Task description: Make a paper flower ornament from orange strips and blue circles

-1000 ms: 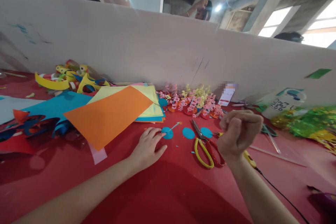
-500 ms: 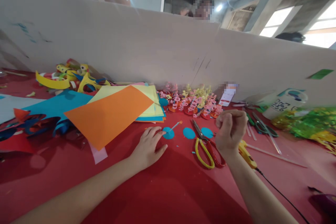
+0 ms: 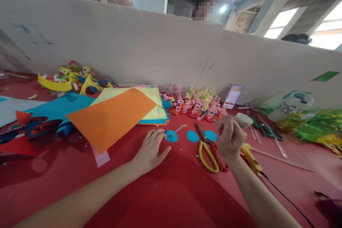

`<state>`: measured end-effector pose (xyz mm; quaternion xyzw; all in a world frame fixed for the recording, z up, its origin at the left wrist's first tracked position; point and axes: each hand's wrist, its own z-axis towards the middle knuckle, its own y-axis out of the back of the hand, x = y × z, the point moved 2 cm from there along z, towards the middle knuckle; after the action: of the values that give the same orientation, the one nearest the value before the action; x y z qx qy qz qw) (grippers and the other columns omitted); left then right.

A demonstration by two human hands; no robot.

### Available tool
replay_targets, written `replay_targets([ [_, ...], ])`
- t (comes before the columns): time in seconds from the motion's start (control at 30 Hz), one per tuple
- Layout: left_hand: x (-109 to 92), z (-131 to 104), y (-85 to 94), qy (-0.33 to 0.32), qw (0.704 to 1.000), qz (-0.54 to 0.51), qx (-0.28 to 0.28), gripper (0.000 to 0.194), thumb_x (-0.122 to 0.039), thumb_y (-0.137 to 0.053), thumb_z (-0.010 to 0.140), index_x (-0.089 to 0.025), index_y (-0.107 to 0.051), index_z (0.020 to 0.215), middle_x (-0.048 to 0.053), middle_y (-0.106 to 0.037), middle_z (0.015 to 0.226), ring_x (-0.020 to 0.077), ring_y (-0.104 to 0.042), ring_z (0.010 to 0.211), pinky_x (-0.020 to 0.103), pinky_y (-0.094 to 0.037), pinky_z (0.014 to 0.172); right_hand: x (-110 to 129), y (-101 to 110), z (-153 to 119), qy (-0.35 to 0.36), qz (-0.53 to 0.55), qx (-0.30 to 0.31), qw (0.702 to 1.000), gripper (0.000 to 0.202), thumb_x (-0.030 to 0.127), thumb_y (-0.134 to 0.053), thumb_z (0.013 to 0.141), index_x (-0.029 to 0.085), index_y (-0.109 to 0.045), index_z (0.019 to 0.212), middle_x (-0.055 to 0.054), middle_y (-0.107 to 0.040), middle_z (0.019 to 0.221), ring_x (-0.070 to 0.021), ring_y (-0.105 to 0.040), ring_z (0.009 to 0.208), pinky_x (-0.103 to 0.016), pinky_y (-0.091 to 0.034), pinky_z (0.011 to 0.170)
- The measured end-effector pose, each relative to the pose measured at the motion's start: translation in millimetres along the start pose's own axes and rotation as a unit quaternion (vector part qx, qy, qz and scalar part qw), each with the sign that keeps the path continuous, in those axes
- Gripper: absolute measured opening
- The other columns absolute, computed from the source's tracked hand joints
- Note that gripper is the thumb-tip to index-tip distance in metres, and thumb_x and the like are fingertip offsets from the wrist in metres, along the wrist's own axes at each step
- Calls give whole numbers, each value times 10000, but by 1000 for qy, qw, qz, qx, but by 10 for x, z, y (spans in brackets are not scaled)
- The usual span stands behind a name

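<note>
My left hand (image 3: 151, 149) rests on the red table with its fingers apart, the fingertips beside a blue paper disc (image 3: 171, 136). A thin pale stick (image 3: 178, 128) with an orange tip stands slanted on that disc. To its right lie a second blue disc (image 3: 192, 136) and a third (image 3: 211, 135). My right hand (image 3: 230, 137) is raised with its fingers curled closed; what they hold, if anything, is hidden. Beneath and left of it lie scissors (image 3: 206, 149) with one yellow and one red handle. A yellow glue gun (image 3: 251, 158) lies to its right.
An orange sheet (image 3: 112, 117) tops a paper stack on the left. Pink and yellow paper spirals (image 3: 197, 105) stand behind the discs. A white roll (image 3: 243, 120), green-handled scissors (image 3: 267, 130) and a white container (image 3: 291, 107) are at the right, before a pale partition (image 3: 133, 46).
My right hand has shifted slightly left and down, and the white roll behind it now shows. My left hand has stayed in place. Two people beyond the partition have moved their heads.
</note>
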<state>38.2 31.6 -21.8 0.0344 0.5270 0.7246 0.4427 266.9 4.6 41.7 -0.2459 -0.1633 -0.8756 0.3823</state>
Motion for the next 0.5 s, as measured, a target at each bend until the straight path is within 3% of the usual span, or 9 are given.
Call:
replay_targets([
  [0.1,-33,24,47,2,1000,-24,-17,76,-265,-476,846,-197,-452,869,67,-555,984,235,-472,1015,416,-392,902,80,18,49,39,42,-56,997,432,319,-351,925,192,-372,513,37,-355,480,-102,-388,442,-260,-299,449],
  [0.2,-65,51,84,0,999,-40,-20,84,-205,-445,858,-203,-433,775,31,-547,844,203,-484,902,375,-407,847,234,45,107,125,85,-103,983,438,333,-384,911,188,-380,498,38,-348,465,-98,-375,412,-258,-291,415],
  [0.33,-78,63,105,-12,999,-46,-24,109,-189,-430,866,-200,-451,760,29,-543,793,200,-483,856,363,-416,809,406,68,128,206,122,-100,966,431,367,-409,897,179,-406,508,37,-352,464,-84,-360,375,-247,-269,371],
  [0.5,-70,36,114,8,997,-59,-45,101,-212,-424,872,-205,-464,780,23,-538,762,195,-508,815,350,-442,762,530,28,140,229,127,-101,960,433,390,-400,898,184,-426,518,29,-359,466,-93,-379,368,-250,-269,349],
])
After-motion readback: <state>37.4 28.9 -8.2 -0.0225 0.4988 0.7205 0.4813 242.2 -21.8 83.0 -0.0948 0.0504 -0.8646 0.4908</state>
